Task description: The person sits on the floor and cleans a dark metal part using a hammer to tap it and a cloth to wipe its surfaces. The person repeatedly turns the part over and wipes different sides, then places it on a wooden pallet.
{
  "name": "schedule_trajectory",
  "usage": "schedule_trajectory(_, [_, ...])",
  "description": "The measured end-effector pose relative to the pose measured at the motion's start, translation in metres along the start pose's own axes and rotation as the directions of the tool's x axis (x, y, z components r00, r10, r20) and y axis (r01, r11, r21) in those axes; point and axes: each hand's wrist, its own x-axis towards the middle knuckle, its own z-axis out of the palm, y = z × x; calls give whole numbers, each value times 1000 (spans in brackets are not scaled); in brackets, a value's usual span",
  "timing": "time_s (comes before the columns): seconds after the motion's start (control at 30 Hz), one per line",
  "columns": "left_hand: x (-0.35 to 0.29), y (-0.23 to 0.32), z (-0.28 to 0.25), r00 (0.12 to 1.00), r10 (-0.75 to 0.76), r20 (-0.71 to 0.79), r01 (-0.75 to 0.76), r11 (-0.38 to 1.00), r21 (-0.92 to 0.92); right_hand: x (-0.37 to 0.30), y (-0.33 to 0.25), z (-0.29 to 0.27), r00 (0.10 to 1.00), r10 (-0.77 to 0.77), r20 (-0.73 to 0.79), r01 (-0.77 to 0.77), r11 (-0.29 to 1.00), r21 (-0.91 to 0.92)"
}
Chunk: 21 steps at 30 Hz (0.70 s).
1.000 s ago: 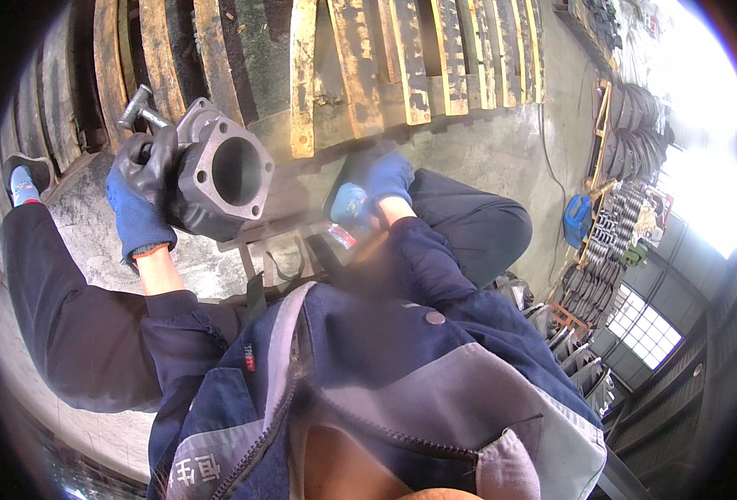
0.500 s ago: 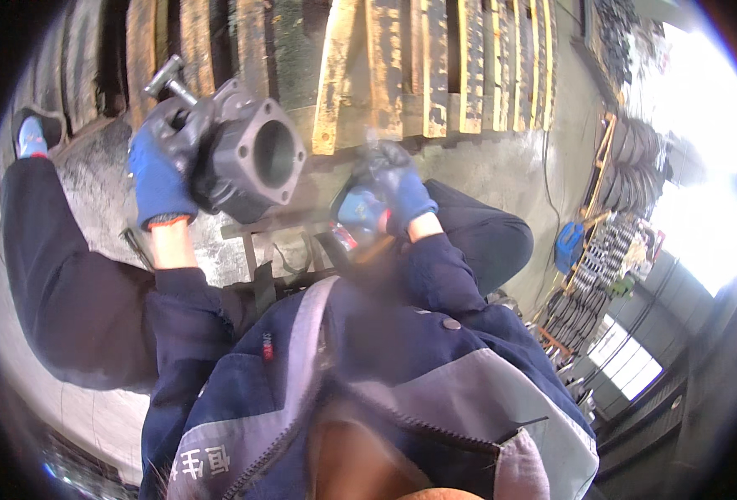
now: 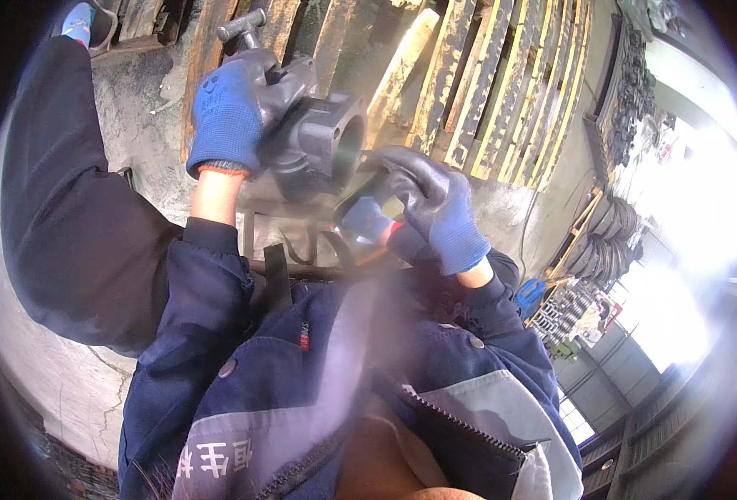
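My left hand (image 3: 233,108), in a blue glove with a dark coated palm, is closed around a dark grey metal casting (image 3: 308,150). The casting has a squared flange with bolt holes and a wide round bore, turned to the right. Beyond my fingers sticks out a T-shaped metal piece (image 3: 242,27); whether it belongs to the casting cannot be made out. My right hand (image 3: 435,200), gloved alike, is beside the bore with fingers bent and pressed together, their tips close to the flange. Anything inside those fingers is hidden.
Wooden pallets (image 3: 489,92) with worn, yellowish slats lie ahead on the concrete floor (image 3: 60,392). Below the casting is a low frame (image 3: 260,237) between my legs. Stacked dark ring-shaped parts (image 3: 606,237) and a blue object (image 3: 530,296) are at the right.
The casting and my left hand have shifted right in the view, the bore turning more sideways. My right hand has moved right and slightly down, its fingers now nearer the flange. The whole view has swung.
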Motion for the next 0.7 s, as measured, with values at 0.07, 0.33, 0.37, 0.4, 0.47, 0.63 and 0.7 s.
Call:
schedule_trajectory(0.07, [0,-1,2,996,37,-85,-39,999,-29,7,-6,-1,1000,-29,4,29,997,-73])
schedule_trajectory(0.33, [-6,0,4,980,102,-169,-122,986,-114,26,-28,-12,971,-200,131,236,885,-402])
schedule_trajectory(0.37, [-6,0,3,980,109,-164,-129,984,-119,27,-30,-13,969,-191,156,240,875,-421])
schedule_trajectory(0.4, [-6,0,3,981,110,-158,-131,983,-128,27,-32,-14,968,-191,164,245,864,-440])
schedule_trajectory(0.47, [-5,1,2,985,99,-140,-116,986,-119,26,-36,-16,964,-197,176,259,838,-480])
schedule_trajectory(0.63, [-7,4,-1,985,104,-135,-120,986,-120,25,-37,-16,964,-184,194,257,836,-484])
schedule_trajectory(0.7, [-8,7,-4,987,98,-127,-112,988,-110,24,-37,-15,960,-186,209,272,802,-532])
